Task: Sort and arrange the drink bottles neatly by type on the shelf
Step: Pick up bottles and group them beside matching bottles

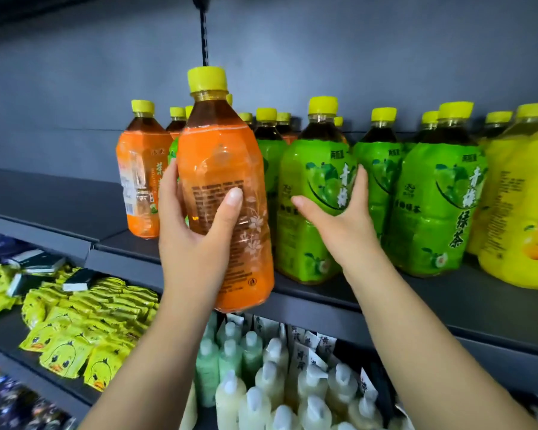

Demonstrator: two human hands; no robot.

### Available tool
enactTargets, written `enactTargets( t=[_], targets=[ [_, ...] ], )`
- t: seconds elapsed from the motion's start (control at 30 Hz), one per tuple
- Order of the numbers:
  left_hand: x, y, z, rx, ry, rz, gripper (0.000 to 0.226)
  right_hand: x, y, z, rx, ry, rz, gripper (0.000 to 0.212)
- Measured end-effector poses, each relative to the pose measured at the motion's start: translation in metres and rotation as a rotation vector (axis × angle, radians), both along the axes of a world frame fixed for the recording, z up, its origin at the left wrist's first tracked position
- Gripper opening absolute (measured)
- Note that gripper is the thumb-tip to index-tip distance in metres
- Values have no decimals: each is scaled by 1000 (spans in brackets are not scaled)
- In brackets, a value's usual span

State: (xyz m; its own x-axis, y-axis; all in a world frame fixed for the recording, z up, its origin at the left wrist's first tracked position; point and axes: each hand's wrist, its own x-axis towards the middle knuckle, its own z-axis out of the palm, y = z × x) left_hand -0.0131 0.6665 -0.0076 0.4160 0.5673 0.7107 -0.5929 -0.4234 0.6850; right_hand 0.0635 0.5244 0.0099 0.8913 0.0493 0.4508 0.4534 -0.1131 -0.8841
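1. Orange-wrapped bottle (227,193) is up off the shelf (448,302), held out in front of its edge by the left hand (193,237). The thumb lies across the small print and the fingers curl round the back.
2. Over on the right, the right hand (339,218) lies spread on the front green bottle (311,212). Its fingers are straight and the thumb is apart, so I'd call it more a push than a grip.
3. That green bottle stands near the shelf lip. A hard sideways shove could tip it into its neighbours or off onto the pale bottles (261,383) below.
4. The glossy wrap and one-handed hold could let the held bottle slip on its way to the other orange bottle (140,178).
5. Back rows show only caps, whatever stands behind the held bottle is mostly covered, and the yellow bottles (522,212) are cut off at the right edge.
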Motion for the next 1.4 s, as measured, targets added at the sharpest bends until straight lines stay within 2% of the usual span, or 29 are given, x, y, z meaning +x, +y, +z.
enactTargets(
  t=[0.17, 0.37, 0.47, 0.57, 0.67, 0.77, 0.9, 0.97, 1.07, 1.13, 1.23, 1.33, 1.4],
  targets=[
    [4, -9, -6, 50, 5, 21, 73, -21, -41, -5, 14, -49, -149, 104],
    [10, -16, -8, 43, -14, -17, 85, -23, -52, -22, -53, -343, -400, 75],
    [9, -13, -9, 50, 37, -27, 98, -21, -48, -22, -98, -401, -539, 73],
    [5, -8, -10, 43, 48, -33, 97, -24, -36, -22, -165, -581, -706, 64],
    [-4, -3, -14, 15, 20, -74, 94, -25, -17, -18, -155, -787, -658, 53],
    [-18, 14, -15, -72, -15, -141, 93, -28, 12, -6, -42, -794, -581, 55],
    [-22, 53, 0, -39, -37, -171, 89, -21, 51, 8, -72, -920, -590, 53],
    [-17, 75, 7, -26, -33, -196, 86, -6, 64, 16, -10, -756, -572, 58],
    [-11, 96, 10, -72, -9, -259, 79, 31, 60, 27, 108, -286, -541, 62],
    [-7, 109, 8, -67, 17, -276, 76, 52, 58, 32, 143, -108, -523, 63],
    [1, 122, 4, -63, 54, -291, 74, 73, 61, 47, 58, -131, -551, 69],
    [11, 126, 1, -57, 72, -316, 82, 94, 58, 76, -1, -114, -583, 78],
    [15, 124, 2, -32, 80, -307, 91, 109, 55, 94, -70, -50, -583, 74]
  ],
)
